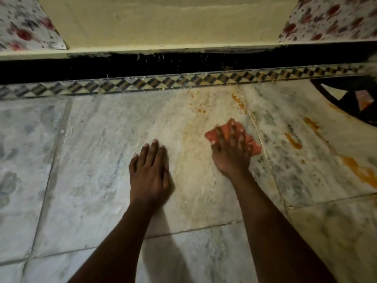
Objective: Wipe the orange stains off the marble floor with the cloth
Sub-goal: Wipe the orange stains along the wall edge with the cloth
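Note:
My right hand presses flat on an orange-red cloth lying on the grey-white marble floor; the cloth shows around my fingers and most of it is hidden under the palm. My left hand lies flat on the bare marble to the left, fingers together, holding nothing. Orange stains streak the floor to the right and lower right. Small orange specks sit beyond the cloth near the border. A faint yellowish smear spreads between my hands.
A patterned tile border runs across the floor's far edge, with a black skirting band and cream wall behind. Flowered fabric hangs at the top left and top right. A dark inlaid floor motif is at right.

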### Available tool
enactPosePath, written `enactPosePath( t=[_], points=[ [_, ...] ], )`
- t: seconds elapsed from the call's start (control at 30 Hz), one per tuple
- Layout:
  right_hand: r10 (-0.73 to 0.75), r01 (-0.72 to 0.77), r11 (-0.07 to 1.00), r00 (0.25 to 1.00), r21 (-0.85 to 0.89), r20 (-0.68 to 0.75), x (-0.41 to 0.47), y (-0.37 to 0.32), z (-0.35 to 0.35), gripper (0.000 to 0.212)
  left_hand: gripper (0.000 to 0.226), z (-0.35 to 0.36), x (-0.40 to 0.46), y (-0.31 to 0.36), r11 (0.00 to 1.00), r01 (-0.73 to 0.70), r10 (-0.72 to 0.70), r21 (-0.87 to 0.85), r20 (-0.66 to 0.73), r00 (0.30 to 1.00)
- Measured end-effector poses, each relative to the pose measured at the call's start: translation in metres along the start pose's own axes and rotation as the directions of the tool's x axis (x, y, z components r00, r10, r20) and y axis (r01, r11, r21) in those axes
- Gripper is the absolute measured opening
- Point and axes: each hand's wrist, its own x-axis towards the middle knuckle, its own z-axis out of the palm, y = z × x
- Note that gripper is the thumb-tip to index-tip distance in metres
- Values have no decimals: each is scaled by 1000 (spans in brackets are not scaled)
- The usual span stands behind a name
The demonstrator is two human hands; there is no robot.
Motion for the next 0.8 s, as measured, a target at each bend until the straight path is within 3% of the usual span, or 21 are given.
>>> enactPosePath(
  t=[0.07,0.17,0.23,0.37,0.43,0.5,0.6,0.7,0.8],
  points=[
    [-28,28,1000,999,9,38,21,-33,-2,60,58,-2,6,-2,997,-49,49,59,-7,999],
    [-293,294,952,956,-86,25,-10,-27,15,59,40,-13,51,-7,978,-180,180,108,5,984],
    [-395,388,913,917,-124,-45,-50,1,26,58,53,-16,97,-15,974,-213,214,72,-5,977],
    [-168,154,978,981,-139,-95,-35,23,20,56,64,6,137,-30,991,-134,134,16,8,991],
    [-34,26,996,996,-85,-88,4,0,9,55,64,8,136,-32,991,-132,132,-4,-9,991],
    [-6,4,999,999,-49,-42,46,-34,5,58,64,9,140,-34,993,-119,119,-20,9,993],
    [-164,161,981,986,-106,-23,59,-57,15,58,64,8,140,-32,994,-111,112,-19,25,993],
    [-437,434,880,899,-192,26,-2,-37,24,55,64,0,143,-30,995,-83,86,-47,58,995],
    [-459,462,871,887,-170,58,-34,6,17,52,63,-2,144,-30,995,-66,71,-69,81,994]
  ],
)
